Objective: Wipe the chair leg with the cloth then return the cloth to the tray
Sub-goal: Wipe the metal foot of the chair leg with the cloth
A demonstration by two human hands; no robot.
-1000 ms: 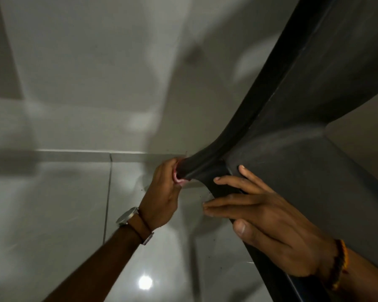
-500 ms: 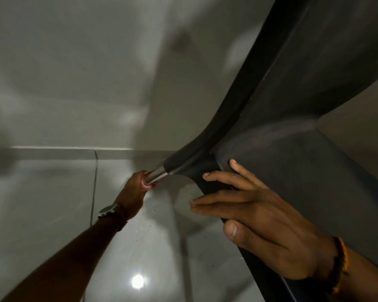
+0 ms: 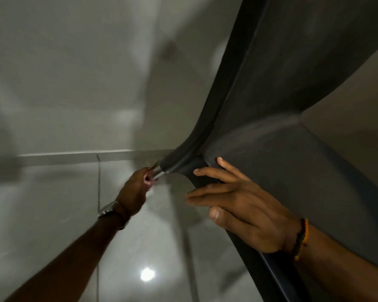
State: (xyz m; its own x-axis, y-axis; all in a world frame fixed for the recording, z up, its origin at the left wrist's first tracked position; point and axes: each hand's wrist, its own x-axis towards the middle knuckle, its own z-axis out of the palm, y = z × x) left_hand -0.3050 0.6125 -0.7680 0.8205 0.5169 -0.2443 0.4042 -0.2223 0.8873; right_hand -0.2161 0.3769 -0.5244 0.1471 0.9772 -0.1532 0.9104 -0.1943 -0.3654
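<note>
Cloth [image 3: 148, 181] in left hand [image 3: 134, 192], gripping chair leg [image 3: 158, 172]

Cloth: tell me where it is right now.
In the head view, left of centre, the pink cloth is bunched inside the left hand, wrapped around the metal chair leg.

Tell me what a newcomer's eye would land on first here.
The dark chair fills the right side, sweeping down to a metal chair leg at centre. The left hand grips that leg with a pink cloth. The right hand lies flat against the chair's dark shell, lower right.
</note>
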